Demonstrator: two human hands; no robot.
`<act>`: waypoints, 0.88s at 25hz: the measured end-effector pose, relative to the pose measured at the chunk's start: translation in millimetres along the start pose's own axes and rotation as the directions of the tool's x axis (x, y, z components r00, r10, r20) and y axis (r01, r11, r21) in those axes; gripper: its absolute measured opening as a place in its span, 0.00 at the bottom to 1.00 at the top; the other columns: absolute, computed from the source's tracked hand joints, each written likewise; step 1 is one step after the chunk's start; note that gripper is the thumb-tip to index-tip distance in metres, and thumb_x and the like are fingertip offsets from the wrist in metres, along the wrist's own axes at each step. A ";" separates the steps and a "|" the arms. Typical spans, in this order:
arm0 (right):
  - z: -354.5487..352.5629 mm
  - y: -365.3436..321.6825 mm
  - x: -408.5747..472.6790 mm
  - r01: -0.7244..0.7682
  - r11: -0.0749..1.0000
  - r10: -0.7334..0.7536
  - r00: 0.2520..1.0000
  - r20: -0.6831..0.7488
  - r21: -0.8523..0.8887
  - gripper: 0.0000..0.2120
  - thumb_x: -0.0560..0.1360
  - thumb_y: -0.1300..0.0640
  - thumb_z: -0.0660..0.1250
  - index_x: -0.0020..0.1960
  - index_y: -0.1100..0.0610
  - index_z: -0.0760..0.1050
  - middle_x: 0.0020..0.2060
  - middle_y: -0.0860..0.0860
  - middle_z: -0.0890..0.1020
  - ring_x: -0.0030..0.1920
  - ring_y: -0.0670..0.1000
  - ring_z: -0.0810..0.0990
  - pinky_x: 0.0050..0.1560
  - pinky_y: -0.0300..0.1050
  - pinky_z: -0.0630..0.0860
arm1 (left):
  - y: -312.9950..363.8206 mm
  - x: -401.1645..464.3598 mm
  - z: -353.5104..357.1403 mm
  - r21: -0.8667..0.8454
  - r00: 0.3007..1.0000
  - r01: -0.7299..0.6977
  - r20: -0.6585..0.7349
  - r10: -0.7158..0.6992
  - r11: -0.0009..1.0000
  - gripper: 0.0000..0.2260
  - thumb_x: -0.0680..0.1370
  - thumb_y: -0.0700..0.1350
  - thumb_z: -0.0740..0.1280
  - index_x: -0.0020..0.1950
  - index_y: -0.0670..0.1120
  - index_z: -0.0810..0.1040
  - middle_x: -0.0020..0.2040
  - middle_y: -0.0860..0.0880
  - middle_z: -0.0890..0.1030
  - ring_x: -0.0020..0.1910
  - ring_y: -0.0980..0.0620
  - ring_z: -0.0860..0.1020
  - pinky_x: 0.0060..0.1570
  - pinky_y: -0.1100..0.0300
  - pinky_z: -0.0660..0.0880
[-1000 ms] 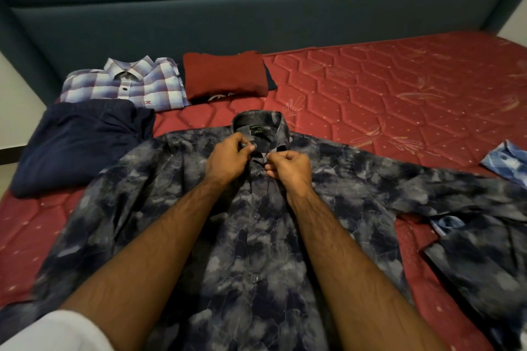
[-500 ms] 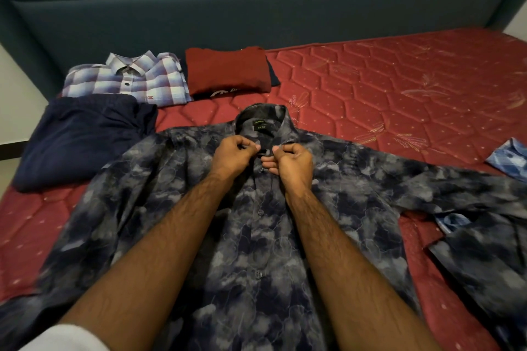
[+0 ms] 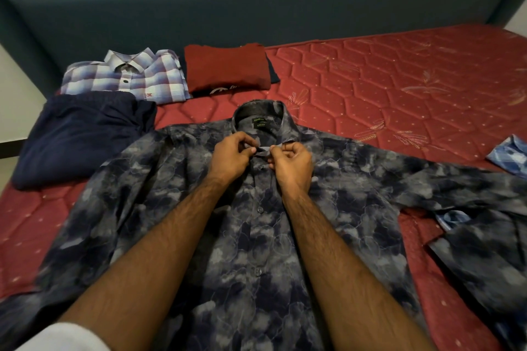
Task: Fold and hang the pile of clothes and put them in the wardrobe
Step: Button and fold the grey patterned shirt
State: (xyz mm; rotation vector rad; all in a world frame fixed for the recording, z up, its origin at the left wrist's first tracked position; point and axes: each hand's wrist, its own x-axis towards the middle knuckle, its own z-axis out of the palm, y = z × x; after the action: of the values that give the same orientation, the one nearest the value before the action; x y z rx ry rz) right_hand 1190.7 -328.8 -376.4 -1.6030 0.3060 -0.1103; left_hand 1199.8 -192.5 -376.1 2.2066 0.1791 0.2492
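Note:
A dark grey-blue patterned shirt lies face up and spread on the red mattress, its collar pointing away from me. My left hand pinches the left side of the collar front. My right hand pinches the right side, and the two hands nearly meet at the top of the placket. The buttons lower down the front look fastened. The shirt's right sleeve runs off toward the right edge.
Folded clothes lie at the back left: a plaid shirt, a dark red top and a navy garment. A blue patterned cloth lies at the right edge. A teal padded headboard lines the far side.
The view has shifted slightly and both hands stay at the collar. They have spread a little apart, now showing a strip of collar band between them.

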 end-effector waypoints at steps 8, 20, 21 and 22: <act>1.0 -3.8 0.8 -0.013 0.993 0.015 1.000 0.017 -0.115 0.08 0.78 0.50 0.71 0.48 0.55 0.78 0.39 0.48 0.83 0.42 0.49 0.83 0.43 0.47 0.80 | -0.1 3.1 -0.1 0.001 0.999 0.034 -0.015 -0.034 0.999 0.02 0.77 0.47 0.73 0.46 0.53 0.81 0.41 0.54 0.82 0.40 0.53 0.81 0.44 0.58 0.76; 33.0 -5.7 -14.0 0.009 0.967 -0.040 0.992 -0.118 -0.254 0.09 0.76 0.50 0.74 0.42 0.50 0.75 0.43 0.52 0.85 0.52 0.58 0.81 0.52 0.54 0.79 | 17.5 -1.1 -22.8 -0.324 0.945 0.302 0.224 -0.238 0.896 0.04 0.80 0.36 0.68 0.45 0.39 0.81 0.28 0.51 0.81 0.24 0.59 0.76 0.20 0.66 0.66; 33.4 -4.6 -14.4 0.019 0.963 -0.053 0.991 -0.122 -0.269 0.09 0.75 0.50 0.74 0.42 0.50 0.75 0.43 0.52 0.85 0.52 0.58 0.81 0.51 0.54 0.79 | 16.1 -0.9 -23.5 -0.334 0.946 0.299 0.226 -0.232 0.894 0.04 0.80 0.36 0.68 0.46 0.39 0.81 0.30 0.49 0.82 0.24 0.59 0.77 0.20 0.66 0.67; 34.0 -3.1 -14.5 0.027 0.959 -0.065 0.990 -0.127 -0.280 0.10 0.75 0.50 0.74 0.41 0.50 0.75 0.42 0.52 0.85 0.51 0.59 0.81 0.50 0.53 0.79 | 14.5 -0.8 -23.4 -0.337 0.949 0.289 0.221 -0.224 0.896 0.04 0.80 0.36 0.69 0.45 0.39 0.81 0.33 0.47 0.82 0.25 0.59 0.77 0.21 0.65 0.68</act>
State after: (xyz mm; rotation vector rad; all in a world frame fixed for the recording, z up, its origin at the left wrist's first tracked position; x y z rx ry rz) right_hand 1185.9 -292.1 -373.7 -1.8868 0.4034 -0.2208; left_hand 1193.9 -183.4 -350.8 1.7976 0.2994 -0.0606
